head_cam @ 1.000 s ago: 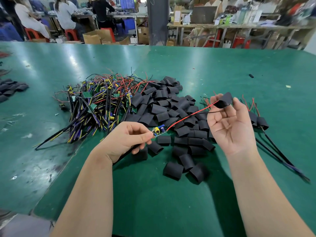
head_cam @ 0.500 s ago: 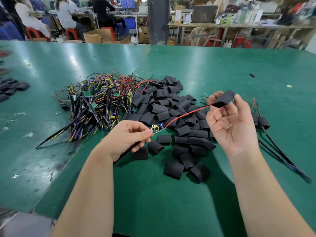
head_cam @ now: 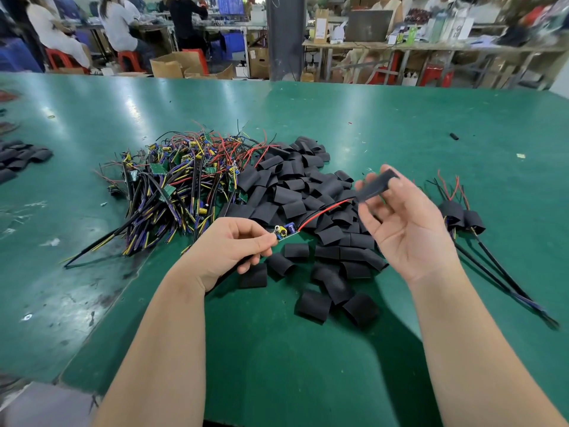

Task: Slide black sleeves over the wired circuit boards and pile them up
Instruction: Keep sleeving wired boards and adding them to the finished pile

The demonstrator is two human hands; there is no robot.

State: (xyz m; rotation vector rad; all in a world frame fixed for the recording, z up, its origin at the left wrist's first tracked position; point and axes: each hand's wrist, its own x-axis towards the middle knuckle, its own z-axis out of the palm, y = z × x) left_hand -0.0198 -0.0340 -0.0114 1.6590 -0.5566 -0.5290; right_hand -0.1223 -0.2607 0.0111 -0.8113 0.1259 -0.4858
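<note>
My left hand (head_cam: 229, 249) pinches a small circuit board (head_cam: 284, 232) with yellow and blue parts; its black cable runs back under my palm. A red wire (head_cam: 321, 213) and a black one lead from the board up into a flat black sleeve (head_cam: 375, 185), which my right hand (head_cam: 405, 224) pinches between thumb and fingertips, palm up. A heap of loose black sleeves (head_cam: 303, 204) lies on the green table (head_cam: 277, 349) under both hands. Left of the heap sits a tangle of unsleeved wired boards (head_cam: 172, 192). Three sleeved boards (head_cam: 462, 215) lie at the right with long black cables.
More black sleeves (head_cam: 18, 157) lie at the table's left edge. A small black bit (head_cam: 454, 136) and a pale scrap (head_cam: 520, 155) sit on the far right of the table. People sit at workbenches beyond the far edge, with cardboard boxes and red stools.
The sleeve has slid down the wires toward the board as my right hand moved left and lower. The board in my left hand has tilted slightly upward.
</note>
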